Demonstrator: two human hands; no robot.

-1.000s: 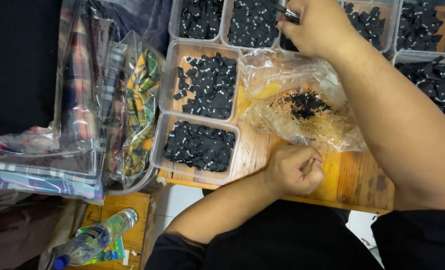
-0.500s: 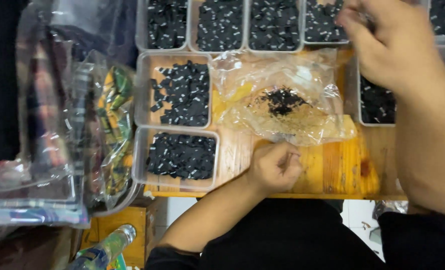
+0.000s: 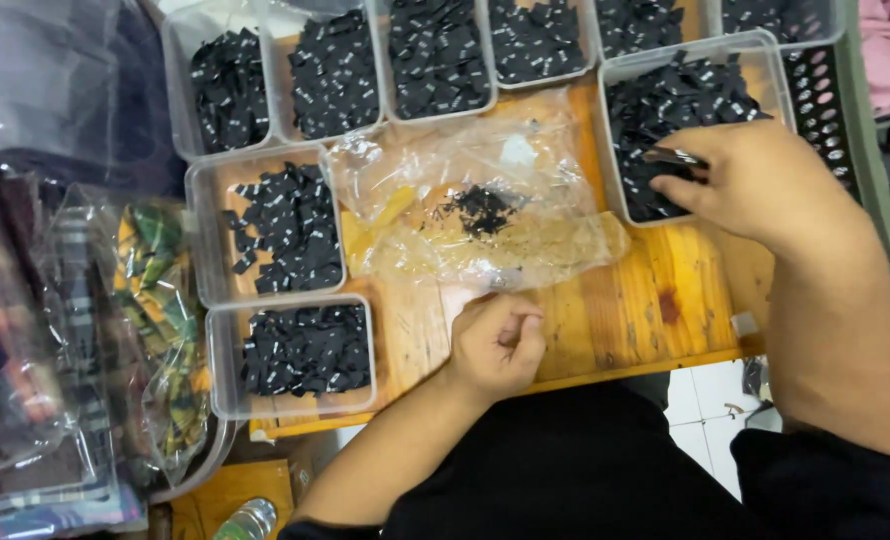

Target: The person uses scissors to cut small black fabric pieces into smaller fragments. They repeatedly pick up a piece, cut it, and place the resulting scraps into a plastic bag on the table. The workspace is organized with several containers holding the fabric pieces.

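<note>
Wooden board [image 3: 605, 320] carries clear trays of small black tags. Plastic bag [image 3: 475, 205] lies mid-board; a few tags [image 3: 483, 208] inside. Right hand [image 3: 765, 185], right of bag, pinches tweezers [image 3: 673, 157] over a tray [image 3: 700, 70]. Left hand [image 3: 495, 345], below bag, curled; contents hidden. Judgement: lift one tag at a time, grip lightly

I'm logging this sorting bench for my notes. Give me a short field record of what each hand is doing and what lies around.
left hand: loosely curled, resting on the wooden board
right hand: in a clear tray of black tags, pinching a dark piece
middle: crumpled plastic bag holding a few tags
around: more trays of black tags
</note>
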